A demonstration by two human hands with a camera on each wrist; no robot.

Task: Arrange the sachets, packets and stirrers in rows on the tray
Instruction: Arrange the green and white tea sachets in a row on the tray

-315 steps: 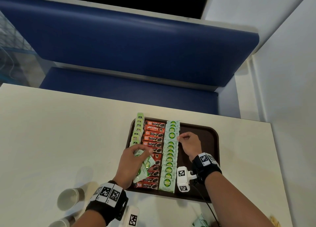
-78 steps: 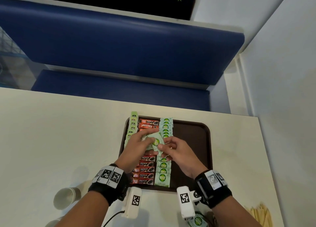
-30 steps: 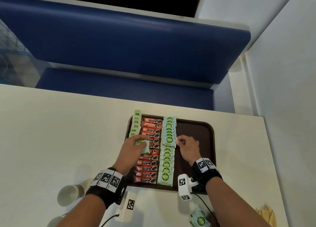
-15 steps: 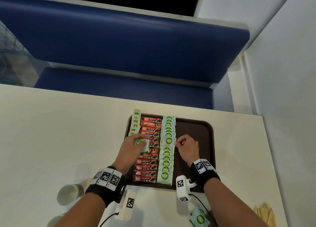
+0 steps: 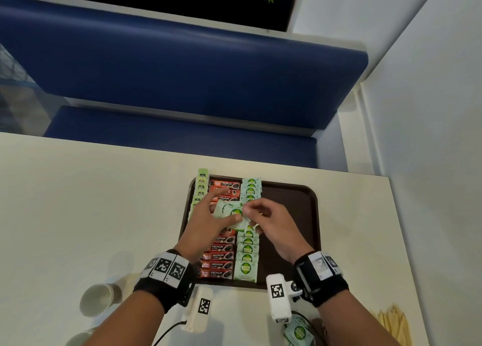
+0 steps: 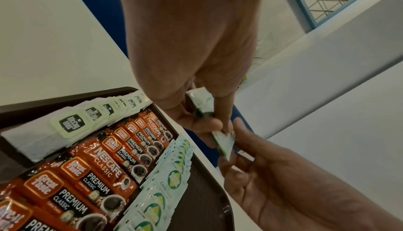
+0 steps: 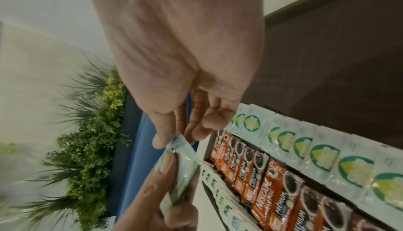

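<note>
Above the brown tray (image 5: 292, 215) my left hand (image 5: 212, 216) grips a small stack of pale green sachets (image 5: 230, 212). My right hand (image 5: 254, 212) pinches the edge of one sachet in that stack between thumb and finger. The left wrist view shows the pinched sachet (image 6: 224, 143) between both hands. In the right wrist view my right hand's fingertips (image 7: 161, 141) close on the stack's top edge (image 7: 181, 165). On the tray lie a row of tea bags (image 5: 202, 186), a row of red coffee sticks (image 5: 221, 257) and a row of green sachets (image 5: 246, 257).
The tray's right half (image 5: 300, 241) is bare. Paper cups (image 5: 96, 298) stand on the table at front left. Wooden stirrers (image 5: 393, 325) and loose green sachets (image 5: 297, 332) lie at front right. A blue bench runs behind the table and a wall stands at right.
My right hand has left the sachet row and come across to the stack in my left hand. Both hands have risen a little above the tray.
</note>
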